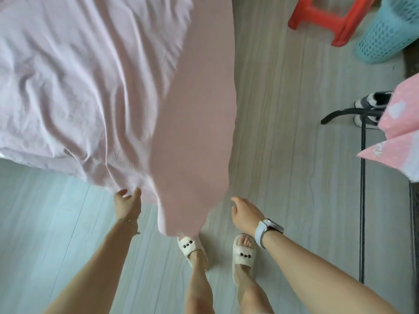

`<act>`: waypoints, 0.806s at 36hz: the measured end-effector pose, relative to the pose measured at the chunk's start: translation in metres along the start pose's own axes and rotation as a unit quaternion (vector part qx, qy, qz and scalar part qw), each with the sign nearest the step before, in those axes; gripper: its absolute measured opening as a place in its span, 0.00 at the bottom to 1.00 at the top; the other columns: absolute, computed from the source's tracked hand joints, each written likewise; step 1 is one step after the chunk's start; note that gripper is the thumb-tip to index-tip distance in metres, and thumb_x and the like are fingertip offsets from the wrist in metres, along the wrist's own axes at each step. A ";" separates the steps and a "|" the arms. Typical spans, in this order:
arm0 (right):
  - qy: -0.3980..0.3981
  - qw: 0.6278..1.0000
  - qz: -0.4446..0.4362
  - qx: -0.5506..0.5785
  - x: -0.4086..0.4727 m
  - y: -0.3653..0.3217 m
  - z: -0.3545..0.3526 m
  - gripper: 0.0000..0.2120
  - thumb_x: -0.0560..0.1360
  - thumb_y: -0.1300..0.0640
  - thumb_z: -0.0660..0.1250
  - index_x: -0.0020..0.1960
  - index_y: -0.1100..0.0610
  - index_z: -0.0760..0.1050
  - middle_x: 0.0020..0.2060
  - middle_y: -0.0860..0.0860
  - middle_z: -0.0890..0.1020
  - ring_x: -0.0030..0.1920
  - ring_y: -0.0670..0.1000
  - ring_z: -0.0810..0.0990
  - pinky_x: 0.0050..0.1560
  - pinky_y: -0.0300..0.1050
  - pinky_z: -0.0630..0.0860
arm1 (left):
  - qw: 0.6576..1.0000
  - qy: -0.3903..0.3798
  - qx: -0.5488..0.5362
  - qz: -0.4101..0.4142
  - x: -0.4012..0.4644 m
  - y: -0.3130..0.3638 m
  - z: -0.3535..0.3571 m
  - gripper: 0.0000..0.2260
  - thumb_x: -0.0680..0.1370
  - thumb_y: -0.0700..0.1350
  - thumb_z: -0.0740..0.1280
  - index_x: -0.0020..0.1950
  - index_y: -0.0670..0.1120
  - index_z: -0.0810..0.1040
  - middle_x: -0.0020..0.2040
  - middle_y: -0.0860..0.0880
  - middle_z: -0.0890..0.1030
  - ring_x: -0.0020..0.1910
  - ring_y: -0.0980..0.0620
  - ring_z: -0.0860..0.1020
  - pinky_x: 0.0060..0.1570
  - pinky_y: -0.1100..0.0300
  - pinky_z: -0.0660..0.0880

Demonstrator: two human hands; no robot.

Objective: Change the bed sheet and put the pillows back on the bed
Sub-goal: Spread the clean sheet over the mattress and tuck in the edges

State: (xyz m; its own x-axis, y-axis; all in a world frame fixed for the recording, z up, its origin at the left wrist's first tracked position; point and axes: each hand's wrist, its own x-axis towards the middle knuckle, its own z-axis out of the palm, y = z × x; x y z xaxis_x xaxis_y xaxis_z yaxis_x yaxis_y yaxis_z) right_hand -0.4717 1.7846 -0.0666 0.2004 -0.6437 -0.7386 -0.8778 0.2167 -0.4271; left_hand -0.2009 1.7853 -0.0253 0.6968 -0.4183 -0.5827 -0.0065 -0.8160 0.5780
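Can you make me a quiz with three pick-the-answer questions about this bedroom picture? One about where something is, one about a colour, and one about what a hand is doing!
1. Where is the red stool?
A. On the bed
B. On the floor at the top right, beside the blue basket
C. Under the person's feet

2. What colour is the sheet?
A. Pale pink
B. Dark green
C. Black

3. What is the right hand doing?
A. Gripping a pillow
B. Holding a slipper
C. Hanging open, holding nothing

Answers:
1 B, the stool stands on the floor next to the basket.
2 A, the cloth is light pink all over.
3 C, its fingers are loose, clear of the sheet, while the left hand is at the sheet's edge.
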 end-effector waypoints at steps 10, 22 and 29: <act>0.006 1.000 -0.029 -0.006 0.026 -0.049 0.001 0.20 0.81 0.56 0.51 0.73 0.56 0.60 0.68 0.56 0.70 0.66 0.56 0.70 0.62 0.46 0.68 | 0.974 0.012 0.161 0.156 0.049 0.036 -0.011 0.29 0.77 0.44 0.65 0.75 0.44 0.58 0.74 0.40 0.58 0.72 0.41 0.60 0.68 0.48 0.60; 0.107 0.980 -0.166 -0.022 0.107 -0.211 -0.011 0.24 0.81 0.56 0.51 0.76 0.51 0.52 0.74 0.50 0.56 0.72 0.54 0.58 0.64 0.51 0.68 | 0.765 -0.087 0.534 0.350 0.133 0.066 -0.011 0.17 0.75 0.59 0.65 0.62 0.58 0.75 0.74 0.54 0.57 0.75 0.46 0.45 0.70 0.47 0.53; 0.032 0.978 -0.187 -0.089 0.134 -0.261 -0.010 0.25 0.81 0.58 0.50 0.77 0.51 0.50 0.77 0.49 0.48 0.76 0.51 0.44 0.73 0.52 0.56 | 0.773 -0.160 0.441 0.426 0.140 0.035 -0.040 0.14 0.79 0.51 0.61 0.65 0.55 0.74 0.61 0.57 0.77 0.64 0.53 0.72 0.63 0.58 0.59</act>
State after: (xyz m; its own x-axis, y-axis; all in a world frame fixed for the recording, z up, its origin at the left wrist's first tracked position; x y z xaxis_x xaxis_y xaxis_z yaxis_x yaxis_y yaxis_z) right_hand -0.2202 1.6347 -0.0495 0.4993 -0.6997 -0.5110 -0.8114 -0.1709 -0.5589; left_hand -0.0749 1.7137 -0.0637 -0.0426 -0.9168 -0.3971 -0.9509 -0.0848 0.2978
